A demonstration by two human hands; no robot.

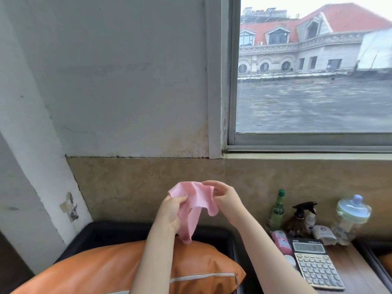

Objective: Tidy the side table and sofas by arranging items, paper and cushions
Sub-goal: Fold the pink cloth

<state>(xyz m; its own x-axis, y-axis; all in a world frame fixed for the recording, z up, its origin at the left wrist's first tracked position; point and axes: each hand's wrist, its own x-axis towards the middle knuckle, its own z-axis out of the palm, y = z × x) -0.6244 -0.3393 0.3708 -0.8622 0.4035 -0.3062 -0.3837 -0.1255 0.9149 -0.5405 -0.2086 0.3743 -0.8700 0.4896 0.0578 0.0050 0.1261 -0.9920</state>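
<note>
A pink cloth (198,200) hangs in the air in front of me, above the sofa. My left hand (169,213) grips its left side with the thumb on top. My right hand (222,197) pinches its upper right corner. Below lies an orange cushion (101,266) with a grey zip, resting on the black sofa (101,230). To the right stands the wooden side table (356,270) with a calculator (316,266), a green bottle (277,211), a dark spray bottle (301,217) and a clear lidded cup (350,219).
A pink packet (281,240) and a small white pouch (323,233) lie beside the calculator. A stone ledge and grey wall stand behind the sofa. A window (314,81) is at the upper right. A second black sofa arm (375,251) edges the table's right.
</note>
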